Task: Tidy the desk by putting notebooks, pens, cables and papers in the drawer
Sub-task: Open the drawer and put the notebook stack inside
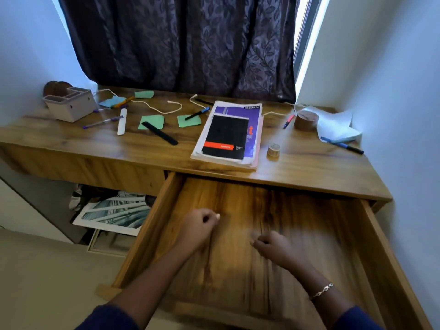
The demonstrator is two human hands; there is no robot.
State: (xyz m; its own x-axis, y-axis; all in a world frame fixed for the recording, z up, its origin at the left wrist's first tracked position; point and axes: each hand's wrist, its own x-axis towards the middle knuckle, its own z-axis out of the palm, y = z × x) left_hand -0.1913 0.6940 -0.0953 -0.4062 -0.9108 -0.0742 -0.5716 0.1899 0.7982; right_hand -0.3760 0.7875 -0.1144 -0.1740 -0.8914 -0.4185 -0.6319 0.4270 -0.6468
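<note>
The wooden drawer (152,225) under the desk stands pulled wide out, with nothing lying in it. My left hand (198,223) and my right hand (269,245) hover over its floor, fingers loosely curled, holding nothing. On the desk (309,167) lies a stack of notebooks (228,134), a black one on top. A white cable (157,107) snakes along the back. Pens are scattered: a purple pen (102,122), a black marker (197,113), a pink pen (288,121) and a blue pen (341,145). Green paper notes (152,120) and white papers (335,126) lie about.
A grey desk organiser (71,104) stands at the back left, a brown tape roll (306,120) and a small tape roll (273,151) to the right of the notebooks. A black strip (159,133) and a white strip (122,121) lie mid-desk. Pictures (114,215) lean under the desk; walls close both sides.
</note>
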